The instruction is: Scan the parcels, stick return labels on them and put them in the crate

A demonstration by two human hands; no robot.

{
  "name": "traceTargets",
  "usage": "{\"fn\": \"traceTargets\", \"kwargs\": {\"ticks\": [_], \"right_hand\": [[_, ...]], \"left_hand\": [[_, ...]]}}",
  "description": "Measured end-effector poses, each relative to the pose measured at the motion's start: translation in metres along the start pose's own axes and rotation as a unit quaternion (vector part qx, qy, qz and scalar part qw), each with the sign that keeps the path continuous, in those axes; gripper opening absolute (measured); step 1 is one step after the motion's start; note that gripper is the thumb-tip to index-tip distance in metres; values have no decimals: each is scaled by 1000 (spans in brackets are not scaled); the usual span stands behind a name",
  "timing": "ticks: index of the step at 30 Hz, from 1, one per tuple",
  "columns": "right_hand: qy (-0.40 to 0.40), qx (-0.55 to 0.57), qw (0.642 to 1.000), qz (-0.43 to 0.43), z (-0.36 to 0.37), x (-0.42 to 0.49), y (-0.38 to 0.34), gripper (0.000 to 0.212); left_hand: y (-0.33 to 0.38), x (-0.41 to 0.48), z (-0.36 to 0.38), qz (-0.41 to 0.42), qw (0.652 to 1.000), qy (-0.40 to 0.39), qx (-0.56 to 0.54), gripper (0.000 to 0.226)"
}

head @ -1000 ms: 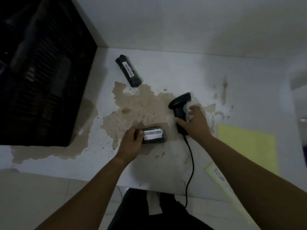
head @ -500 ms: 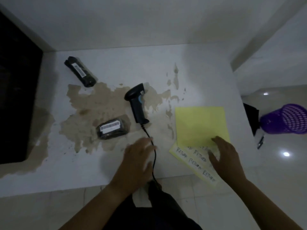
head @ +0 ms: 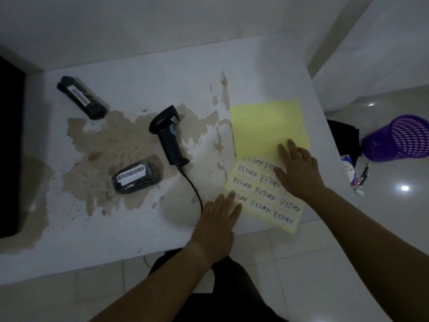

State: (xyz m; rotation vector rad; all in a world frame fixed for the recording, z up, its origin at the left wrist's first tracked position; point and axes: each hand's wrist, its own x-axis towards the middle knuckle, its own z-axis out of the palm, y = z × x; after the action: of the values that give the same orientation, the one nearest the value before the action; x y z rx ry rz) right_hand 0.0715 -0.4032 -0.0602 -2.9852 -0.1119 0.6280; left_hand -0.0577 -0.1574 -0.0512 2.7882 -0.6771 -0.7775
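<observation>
A sheet of yellow return labels (head: 264,201) with handwritten "RETURN" lies at the table's front right edge. My right hand (head: 297,170) rests flat on its upper part, fingers straight. My left hand (head: 220,217) lies flat with fingertips on the sheet's left corner. A black-wrapped parcel (head: 135,176) with a white barcode sticker lies left of the hands. A second, longer black parcel (head: 82,97) sits at the far left. The black barcode scanner (head: 168,133) lies on the table between them, its cable running off the front edge.
A blank yellow sheet (head: 267,126) lies behind the labels. The white table (head: 139,66) has a brown worn patch. A dark crate (head: 9,147) is at the left edge. A purple basket (head: 399,138) and small items are on the floor right.
I let go of the parcel and the scanner, which now lie on the table. Both hands moved right onto the label sheet, and my view turned right.
</observation>
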Motion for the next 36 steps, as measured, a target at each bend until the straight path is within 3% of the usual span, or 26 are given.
{"fn": "traceTargets", "kwargs": {"ticks": [2, 4, 6, 10, 13, 16, 19, 23, 26, 29, 31, 34, 36], "right_hand": [[-12, 6, 1000, 0, 0, -2, 0, 75], [-19, 11, 1000, 3, 3, -5, 0, 77], [-24, 15, 1000, 12, 6, -8, -4, 77], [-18, 13, 999, 35, 12, -8, -17, 76], [-9, 8, 999, 39, 13, -10, -17, 76], [-6, 4, 1000, 29, 10, -11, -12, 78], [-2, 16, 999, 52, 5, -5, -4, 73], [-10, -4, 999, 53, -4, 0, 10, 75], [-25, -11, 999, 40, -8, 1, 14, 76], [-22, -7, 999, 36, -8, 2, 18, 77], [-10, 45, 998, 37, -7, 1, 19, 76], [38, 196, 978, 55, -4, -11, 20, 75], [36, 189, 981, 40, 3, -24, 23, 75]], "left_hand": [[-3, -3, 5, -5, 997, 72, -20, 49], [-4, 7, -4, -65, 986, 117, -101, 34], [-1, 25, -21, -148, 964, 118, -186, 46], [4, 63, -42, -250, 937, 68, -234, 84], [3, 74, -48, -289, 936, 16, -202, 81], [3, 72, -44, -300, 938, 30, -170, 73], [6, 68, -41, -286, 932, 74, -211, 85], [3, 70, -43, -293, 922, 63, -245, 95], [4, 74, -46, -307, 936, 19, -170, 82], [9, 74, -43, -297, 947, 28, -119, 58], [13, 72, -37, -285, 942, 52, -171, 45], [15, 68, -35, -274, 923, 93, -252, 57], [12, 64, -40, -247, 910, 122, -311, 62]]}}
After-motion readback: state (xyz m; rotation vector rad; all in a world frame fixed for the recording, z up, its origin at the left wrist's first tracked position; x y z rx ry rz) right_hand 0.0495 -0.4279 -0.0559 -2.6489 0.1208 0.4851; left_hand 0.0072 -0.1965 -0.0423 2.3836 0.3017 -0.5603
